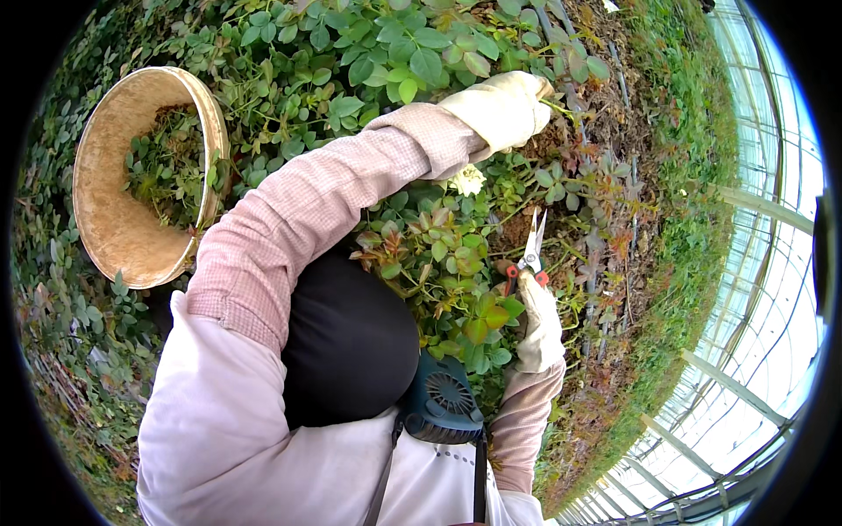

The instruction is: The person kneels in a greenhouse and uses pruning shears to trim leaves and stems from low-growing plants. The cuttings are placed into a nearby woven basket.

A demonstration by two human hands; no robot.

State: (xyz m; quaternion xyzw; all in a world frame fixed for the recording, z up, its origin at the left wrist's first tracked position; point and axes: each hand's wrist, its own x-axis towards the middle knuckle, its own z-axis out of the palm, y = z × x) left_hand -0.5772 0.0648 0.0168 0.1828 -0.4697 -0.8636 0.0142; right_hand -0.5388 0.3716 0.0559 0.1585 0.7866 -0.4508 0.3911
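In a white work glove, my left hand (506, 112) reaches out past the rose bushes (421, 56). Its fingers are closed around a thin green stem (559, 108) at the edge of the bed. My right hand (541, 329), also gloved, grips red-handled pruning shears (531, 253). The blades stand apart, pointing away from me, with nothing visible between them. Between my two hands are leafy rose shoots and a pale cream rose bloom (468, 180), just below my left wrist.
A tan, stained bucket (99, 171) lies tilted among the foliage at left, with cut leafy stems (171, 164) inside. A small dark fan (447, 398) hangs at my chest. Irrigation tubes (619, 75) run along the soil. Greenhouse framing (737, 388) rises at right.
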